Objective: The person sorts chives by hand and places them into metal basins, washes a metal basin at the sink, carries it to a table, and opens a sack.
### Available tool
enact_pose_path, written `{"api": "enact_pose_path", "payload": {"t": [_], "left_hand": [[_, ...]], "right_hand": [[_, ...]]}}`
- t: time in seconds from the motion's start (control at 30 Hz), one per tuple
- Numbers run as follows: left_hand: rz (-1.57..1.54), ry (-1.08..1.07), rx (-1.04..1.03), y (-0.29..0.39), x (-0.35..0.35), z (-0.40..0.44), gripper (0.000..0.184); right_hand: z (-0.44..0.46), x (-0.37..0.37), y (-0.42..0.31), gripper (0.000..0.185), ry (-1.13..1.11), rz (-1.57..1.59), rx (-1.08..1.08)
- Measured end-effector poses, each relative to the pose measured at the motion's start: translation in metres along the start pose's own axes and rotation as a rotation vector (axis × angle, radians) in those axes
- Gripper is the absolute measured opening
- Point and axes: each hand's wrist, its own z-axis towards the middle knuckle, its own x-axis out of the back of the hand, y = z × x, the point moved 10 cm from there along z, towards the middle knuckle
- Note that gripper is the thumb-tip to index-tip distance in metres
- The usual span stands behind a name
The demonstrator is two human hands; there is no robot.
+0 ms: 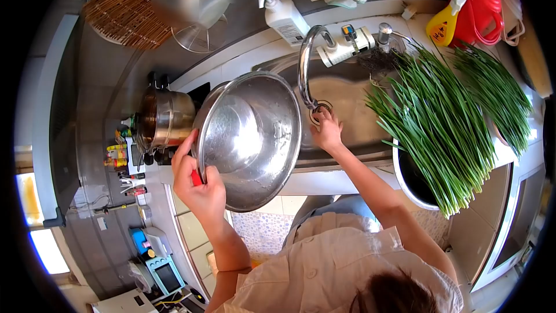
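Note:
A large stainless steel bowl point(255, 133), tilted with its wet inside showing, is held at its left side by my left hand point(200, 182). The thumb and fingers grip the rim. Between that hand and the bowl shows a small red piece point(196, 178) whose kind I cannot make out. My right hand point(328, 131) reaches into the steel sink point(353, 95), its fingers apart at the round drain point(320, 106) below the curved faucet point(303, 66). Whether those fingers touch the drain is unclear. Right of the sink lies a big bunch of green chives point(440, 122) across a basin point(403, 179).
More chives point(498, 98) lie at the far right. Behind the sink stand a white pump bottle point(286, 20), a yellow spray bottle point(445, 23) and a red jug point(478, 8). A steel pot point(168, 116) sits left of the bowl. A woven mat point(124, 14) leans at the back left.

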Motion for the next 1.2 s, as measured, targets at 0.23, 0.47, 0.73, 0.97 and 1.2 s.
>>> {"api": "enact_pose_path", "payload": {"t": [0.23,0.47,0.73,0.97,1.2], "left_hand": [[0.327,0.200,-0.395,0.024,0.019,-0.028,0.023],[0.385,0.508,-0.577,0.015,0.057,-0.060,0.037],[0.381,0.551,-0.778,0.019,0.069,-0.078,0.029],[0.037,0.537,-0.733,0.019,0.068,-0.067,0.039],[-0.089,0.462,-0.615,0.008,0.063,-0.075,0.030]], "right_hand": [[0.010,0.069,-0.033,0.020,0.210,0.335,0.309],[0.044,0.146,-0.053,0.023,0.270,-0.160,0.320],[0.139,0.173,-0.040,0.043,0.298,-0.287,0.453],[0.095,0.161,-0.077,0.033,0.234,-0.192,0.528],[0.019,0.151,-0.109,0.019,0.075,0.455,0.503]]}}
